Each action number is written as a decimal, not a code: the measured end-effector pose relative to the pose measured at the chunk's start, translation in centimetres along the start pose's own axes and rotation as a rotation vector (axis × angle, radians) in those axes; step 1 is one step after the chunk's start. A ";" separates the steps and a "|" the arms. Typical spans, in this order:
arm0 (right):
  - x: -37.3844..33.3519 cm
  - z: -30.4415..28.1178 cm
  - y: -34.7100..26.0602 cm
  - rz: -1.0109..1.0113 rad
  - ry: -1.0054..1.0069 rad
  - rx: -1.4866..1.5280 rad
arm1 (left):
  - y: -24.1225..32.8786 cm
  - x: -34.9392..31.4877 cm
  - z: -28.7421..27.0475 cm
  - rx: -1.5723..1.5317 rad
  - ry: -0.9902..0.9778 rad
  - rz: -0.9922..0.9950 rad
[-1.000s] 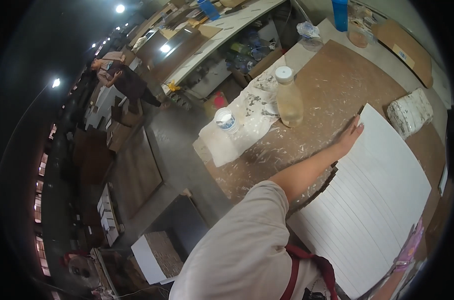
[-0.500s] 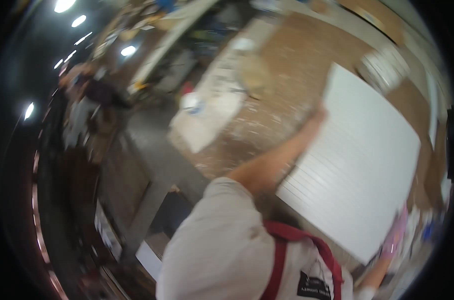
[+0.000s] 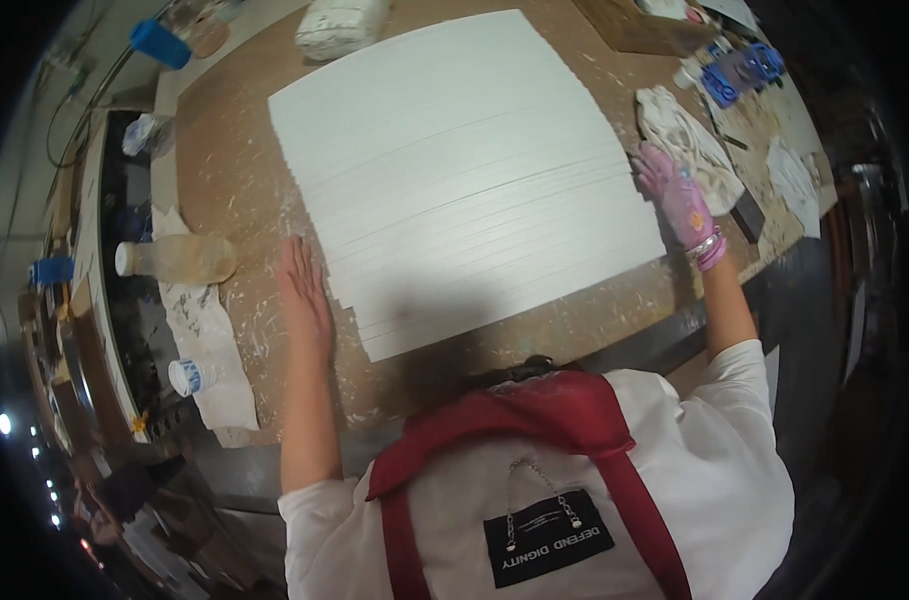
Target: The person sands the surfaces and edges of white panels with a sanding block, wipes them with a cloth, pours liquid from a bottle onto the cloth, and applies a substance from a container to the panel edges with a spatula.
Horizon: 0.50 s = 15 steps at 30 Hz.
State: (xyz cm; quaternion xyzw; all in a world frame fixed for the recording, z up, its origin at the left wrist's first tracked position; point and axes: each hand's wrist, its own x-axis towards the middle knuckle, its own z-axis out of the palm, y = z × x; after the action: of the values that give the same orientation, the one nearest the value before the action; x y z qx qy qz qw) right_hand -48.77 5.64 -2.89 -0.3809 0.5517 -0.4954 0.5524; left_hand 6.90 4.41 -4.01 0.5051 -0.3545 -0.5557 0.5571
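Many narrow white strips (image 3: 455,180) lie side by side on the brown worktable, making one broad sheet with faint seams and slightly uneven ends. My bare left hand (image 3: 303,285) rests flat just beside their left ends, fingers stretched out and holding nothing. On the opposite side, my right hand (image 3: 678,195) wears a pink glove. Its fingers are extended at the strips' right ends, seemingly touching them, with nothing gripped. Next to this glove is a crumpled whitish cloth (image 3: 685,140).
A bottle of yellowish liquid (image 3: 185,260) lies left on the worktable (image 3: 235,130), above a white-capped container (image 3: 185,377) and stained paper (image 3: 225,370). A wrapped white bundle (image 3: 340,28) sits at the far edge. Far right are a wooden box (image 3: 645,30) and a blue-ended object (image 3: 740,75).
My view has swung round and steadied, so the table now sits squarely ahead. My left hand has moved from the strips' far end toward their near-left side; the right stays along the right edge.
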 end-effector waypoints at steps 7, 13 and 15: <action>-3.4 3.3 1.5 -0.313 -0.029 -0.567 | -1.7 -2.6 2.3 0.124 -0.067 -0.047; -3.3 5.1 1.7 -0.148 0.001 -0.304 | -0.4 -2.7 2.3 0.347 -0.069 -0.030; -2.2 3.8 3.7 -0.196 0.008 -0.494 | -1.1 -1.9 1.9 0.392 -0.049 -0.020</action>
State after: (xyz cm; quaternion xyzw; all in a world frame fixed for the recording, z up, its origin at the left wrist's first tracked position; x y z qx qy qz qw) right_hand -44.34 8.06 -5.56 -0.5539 0.6184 -0.3985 0.3898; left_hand 4.54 6.11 -4.25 0.5938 -0.4645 -0.4936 0.4336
